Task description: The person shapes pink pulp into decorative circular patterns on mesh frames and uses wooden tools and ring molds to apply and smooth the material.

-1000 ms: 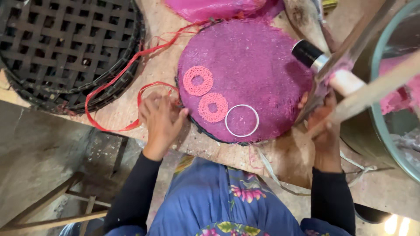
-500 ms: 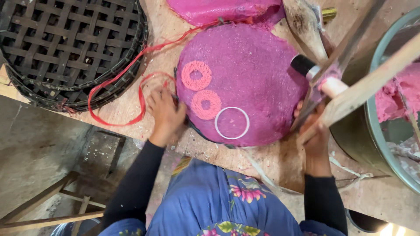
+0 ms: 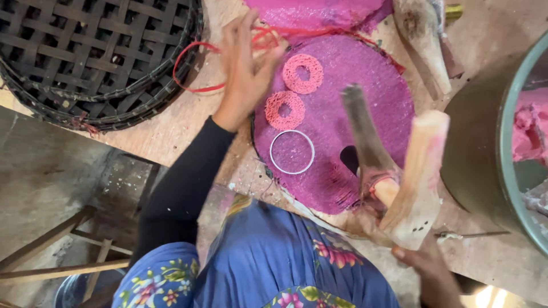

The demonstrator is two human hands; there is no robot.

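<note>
left hand (image 3: 242, 68) is up over the table edge, fingers spread open and holding nothing, fingertips at the loops of a red plastic strap (image 3: 197, 68) that curls across the wooden table (image 3: 171, 125). just right of that hand lies the round magenta-coated tray (image 3: 354, 114), flat on the table, and on it sit two coiled pink noodle rings (image 3: 302, 74), one above the other, close together but not touching. below them a thin white ring mould (image 3: 291, 152) lies flat on the same tray, with only tray surface inside it.

right hand (image 3: 425, 265) is low at the near edge, closed around the bottom of a wooden press (image 3: 414, 182), a pale handled tool with a dark cylinder (image 3: 365, 134) tilted out over the tray. how the fingers sit behind the wood, cannot tell.

far left, a dark woven bamboo tray (image 3: 85, 51) rests on the table, well apart from the rings. at the right edge stands a large metal pot (image 3: 479, 154) with pink dough (image 3: 528, 134) inside. a second magenta tray (image 3: 319, 11) peeks in at the top. the person wears black sleeves and a blue floral garment (image 3: 268, 268).
</note>
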